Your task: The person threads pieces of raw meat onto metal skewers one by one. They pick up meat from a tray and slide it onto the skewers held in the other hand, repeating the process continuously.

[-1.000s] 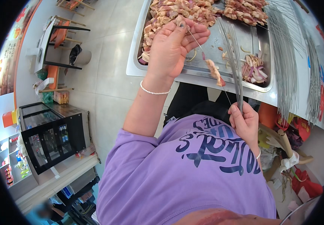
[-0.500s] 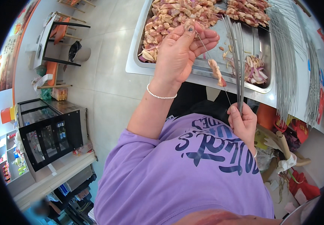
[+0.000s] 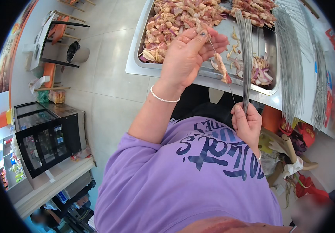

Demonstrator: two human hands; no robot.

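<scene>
1. Pinching a raw meat piece [image 3: 199, 26] between thumb and fingertips of the left hand [image 3: 189, 50], at the upper end of a thin metal skewer [image 3: 232, 93], with the other fingers loosely spread.
2. Gripping a skewer bundle [image 3: 246, 58] by its lower ends in the closed right hand [image 3: 248, 122], along with the lower end of the single metal skewer, just left of the bundle.
3. Holding the metal skewer aslant between both hands, across the near edge of a steel tray [image 3: 258, 44], with threaded meat [image 3: 222, 69] partway along its length.
4. Just beyond the left hand, in the left part of the steel tray, a heap of raw meat chunks [image 3: 167, 31] mixed with purplish onion bits.
5. At the far right of the steel tray, loaded meat skewers [image 3: 253, 13] lying side by side.
6. In the near right corner of the steel tray, onion slices [image 3: 262, 72], partly behind the skewer bundle.
7. Under the steel tray, a white table [image 3: 135, 68]; on it to the right, loose metal skewers [image 3: 291, 66] spread over the near edge.
</scene>
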